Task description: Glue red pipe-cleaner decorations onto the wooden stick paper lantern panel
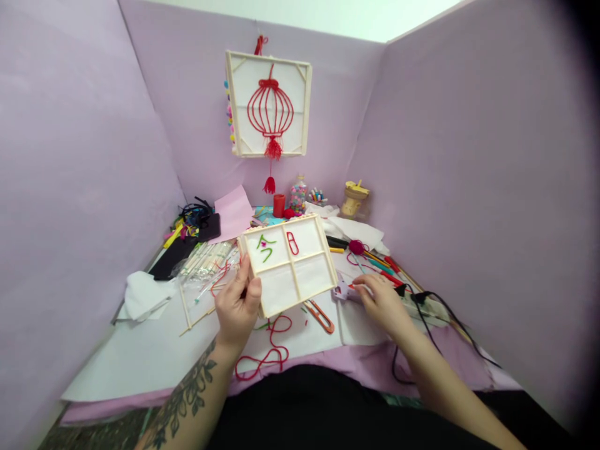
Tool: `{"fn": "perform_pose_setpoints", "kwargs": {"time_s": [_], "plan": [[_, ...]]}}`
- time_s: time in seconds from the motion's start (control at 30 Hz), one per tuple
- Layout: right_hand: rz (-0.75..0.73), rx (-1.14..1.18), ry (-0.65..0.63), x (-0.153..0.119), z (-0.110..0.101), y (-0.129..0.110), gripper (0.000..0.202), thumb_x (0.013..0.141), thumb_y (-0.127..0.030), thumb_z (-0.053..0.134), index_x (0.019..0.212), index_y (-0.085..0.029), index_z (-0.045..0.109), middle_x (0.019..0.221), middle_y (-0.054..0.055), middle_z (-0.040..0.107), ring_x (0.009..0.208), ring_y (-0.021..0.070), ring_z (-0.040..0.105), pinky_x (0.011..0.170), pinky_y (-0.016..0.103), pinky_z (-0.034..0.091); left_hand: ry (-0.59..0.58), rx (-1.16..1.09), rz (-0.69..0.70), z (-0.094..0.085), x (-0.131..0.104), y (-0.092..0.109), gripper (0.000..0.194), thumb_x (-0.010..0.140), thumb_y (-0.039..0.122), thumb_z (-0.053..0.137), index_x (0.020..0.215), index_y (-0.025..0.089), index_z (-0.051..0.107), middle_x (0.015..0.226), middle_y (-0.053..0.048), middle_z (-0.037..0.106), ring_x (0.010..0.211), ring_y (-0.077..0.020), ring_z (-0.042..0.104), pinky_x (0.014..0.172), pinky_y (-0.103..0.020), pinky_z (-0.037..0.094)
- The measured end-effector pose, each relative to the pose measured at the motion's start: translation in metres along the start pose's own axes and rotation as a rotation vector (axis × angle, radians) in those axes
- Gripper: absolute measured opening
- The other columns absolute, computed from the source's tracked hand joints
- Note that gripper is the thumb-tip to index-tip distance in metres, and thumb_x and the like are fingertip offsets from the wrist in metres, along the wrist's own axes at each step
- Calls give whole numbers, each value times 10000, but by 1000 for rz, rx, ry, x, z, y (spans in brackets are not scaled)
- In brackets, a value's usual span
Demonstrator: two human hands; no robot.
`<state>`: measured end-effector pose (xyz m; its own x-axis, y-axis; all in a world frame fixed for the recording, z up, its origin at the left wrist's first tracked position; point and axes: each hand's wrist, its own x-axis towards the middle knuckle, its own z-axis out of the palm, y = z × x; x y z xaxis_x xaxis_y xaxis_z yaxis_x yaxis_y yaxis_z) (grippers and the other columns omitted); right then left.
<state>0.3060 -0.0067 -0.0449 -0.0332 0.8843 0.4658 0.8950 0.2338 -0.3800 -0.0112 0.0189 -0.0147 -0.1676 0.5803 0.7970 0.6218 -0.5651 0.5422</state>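
Note:
My left hand [238, 307] grips the lower left corner of a wooden frame [293, 275], tilted up above the table. The frame has four white panes. Green strokes with a small pink mark [265, 246] are on the upper left pane, and a red looped shape [292, 244] is on the upper right one. My right hand [379, 299] reaches to the right of the frame, its fingers at a light purple tool [345, 290] with a bit of red at the fingertips. How firmly they hold it is hard to tell.
A framed red lantern picture [270, 107] hangs ahead. Red yarn [276, 356] and an orange cutter [320, 316] lie near the front. Black cables [434, 312] and a power strip [434, 310] sit at right. Packed sticks [206, 260] and white cloth [146, 295] lie at left.

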Motion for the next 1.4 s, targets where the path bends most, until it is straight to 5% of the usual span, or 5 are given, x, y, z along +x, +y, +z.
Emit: {"fn": "perform_pose_setpoints", "kwargs": {"time_s": [0.1,0.27,0.5,0.67,1.4], "plan": [[114,-145,-297,-3,8,15,441,824,-204,556,1251,-96,563,1255,191,604,1158,326,528,982,452,420,8,-4,9,-1,1,1,432,902,344,547,1271,130,615,1049,-117,743,685,-133,639,655,-239,500],[168,-181,-523,9,7,11,459,833,-219,562,1262,-57,570,1253,216,578,1148,316,540,1008,398,400,15,9,-15,-1,1,-2,433,898,342,550,1285,155,607,1083,-102,736,757,-151,668,697,-247,512],[32,-119,-289,11,16,0,413,865,-136,475,1250,-179,618,1324,159,525,1237,307,459,1040,467,385,25,-16,-46,0,1,-5,448,885,356,561,1282,153,607,978,-74,753,694,-126,635,664,-230,491],[-150,-48,-338,10,37,-21,370,856,-128,496,1128,-267,705,1439,98,443,1375,344,302,1064,548,358,19,-63,-55,2,1,-4,459,883,353,568,1295,155,597,986,-87,750,696,-129,626,685,-239,489],[-40,-33,-347,11,41,-23,288,871,-160,481,974,-248,735,1488,78,419,1410,366,250,1078,590,321,23,-60,-8,2,1,-5,448,883,318,577,1303,161,588,1076,-111,736,754,-133,656,714,-237,507]]}}
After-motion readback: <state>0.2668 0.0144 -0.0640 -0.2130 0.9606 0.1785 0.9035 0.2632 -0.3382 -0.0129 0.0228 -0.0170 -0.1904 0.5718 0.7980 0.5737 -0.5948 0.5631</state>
